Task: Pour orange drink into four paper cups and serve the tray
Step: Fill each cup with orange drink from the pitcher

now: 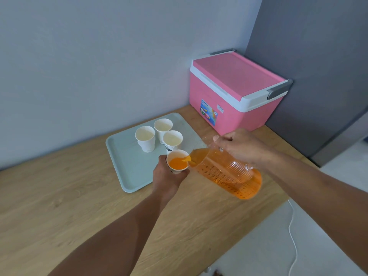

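Your left hand [169, 176] wraps the paper cup [177, 161] above the tray's [119, 156] near edge. Your right hand [239, 145] clamps the tilted pitcher [227, 173], spout at 9 o'clock touching the cup rim, long axis running toward 4. Three empty cups [159, 134] sit at 11, closest to your left hand.

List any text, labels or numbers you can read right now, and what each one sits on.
No text can be read in this view.
Pink cooler: a colourful sticker and a small white label on its front, both too blurred.
Pitcher: rows of dark graduation marks, too small.
Paper cups: small dark prints on the leftmost cup and the held cup, illegible.
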A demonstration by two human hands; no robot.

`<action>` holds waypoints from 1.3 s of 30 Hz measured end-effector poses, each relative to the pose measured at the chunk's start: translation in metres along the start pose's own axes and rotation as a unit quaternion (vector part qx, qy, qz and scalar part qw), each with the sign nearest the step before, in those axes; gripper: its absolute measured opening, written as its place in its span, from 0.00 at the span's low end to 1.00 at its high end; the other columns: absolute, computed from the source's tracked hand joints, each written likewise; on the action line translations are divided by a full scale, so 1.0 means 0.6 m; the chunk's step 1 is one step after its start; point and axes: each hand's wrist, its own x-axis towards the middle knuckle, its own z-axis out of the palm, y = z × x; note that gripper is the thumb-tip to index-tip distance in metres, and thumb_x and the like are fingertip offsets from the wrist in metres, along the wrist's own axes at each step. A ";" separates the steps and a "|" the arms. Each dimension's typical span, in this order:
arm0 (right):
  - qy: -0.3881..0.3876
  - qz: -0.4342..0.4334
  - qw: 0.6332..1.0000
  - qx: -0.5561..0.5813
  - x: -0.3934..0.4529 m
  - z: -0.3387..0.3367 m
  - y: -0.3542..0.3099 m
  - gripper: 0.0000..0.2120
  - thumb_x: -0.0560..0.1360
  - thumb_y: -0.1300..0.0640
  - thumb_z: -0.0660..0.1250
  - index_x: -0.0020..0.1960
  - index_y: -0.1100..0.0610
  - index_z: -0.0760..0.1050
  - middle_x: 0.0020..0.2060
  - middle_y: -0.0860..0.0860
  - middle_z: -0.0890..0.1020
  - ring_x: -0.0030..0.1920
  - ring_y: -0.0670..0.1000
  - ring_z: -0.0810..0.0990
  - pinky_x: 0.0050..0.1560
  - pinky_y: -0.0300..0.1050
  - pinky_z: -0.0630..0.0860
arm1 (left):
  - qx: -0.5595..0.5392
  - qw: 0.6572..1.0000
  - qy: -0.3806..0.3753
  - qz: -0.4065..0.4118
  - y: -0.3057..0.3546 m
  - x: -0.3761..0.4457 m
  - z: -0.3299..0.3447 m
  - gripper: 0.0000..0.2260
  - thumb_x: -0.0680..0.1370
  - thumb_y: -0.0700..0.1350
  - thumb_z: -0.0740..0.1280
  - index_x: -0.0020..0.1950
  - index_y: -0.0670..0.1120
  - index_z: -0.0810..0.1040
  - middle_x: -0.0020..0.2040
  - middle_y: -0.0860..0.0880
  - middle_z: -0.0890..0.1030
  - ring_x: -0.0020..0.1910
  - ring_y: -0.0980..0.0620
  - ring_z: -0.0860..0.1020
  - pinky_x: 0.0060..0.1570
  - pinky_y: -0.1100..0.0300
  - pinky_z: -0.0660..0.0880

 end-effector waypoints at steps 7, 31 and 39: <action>-0.002 0.007 1.000 -0.011 -0.003 0.005 -0.011 0.16 0.83 0.38 0.64 0.47 0.46 0.84 0.50 0.47 0.85 0.57 0.50 0.81 0.40 0.39 0.71 | -0.007 1.000 0.000 -0.002 -0.002 0.004 -0.007 0.29 0.71 0.52 0.80 0.65 0.53 0.69 0.57 0.55 0.77 0.53 0.53 0.76 0.39 0.64 0.70; 0.032 0.118 0.955 0.272 0.035 0.073 0.020 0.17 0.81 0.46 0.71 0.58 0.59 0.86 0.25 0.43 0.75 0.28 0.42 0.75 0.56 0.46 0.83 | -0.008 0.997 0.079 -0.019 -0.005 0.032 -0.053 0.30 0.71 0.55 0.79 0.67 0.50 0.70 0.56 0.54 0.78 0.52 0.53 0.78 0.41 0.63 0.72; 0.035 0.093 0.937 0.336 0.028 0.044 0.028 0.15 0.82 0.46 0.70 0.49 0.56 0.87 0.26 0.46 0.69 0.28 0.45 0.68 0.41 0.44 0.74 | -0.004 0.992 0.110 -0.066 -0.023 0.066 -0.063 0.31 0.70 0.55 0.80 0.67 0.49 0.70 0.59 0.51 0.78 0.54 0.49 0.78 0.46 0.55 0.75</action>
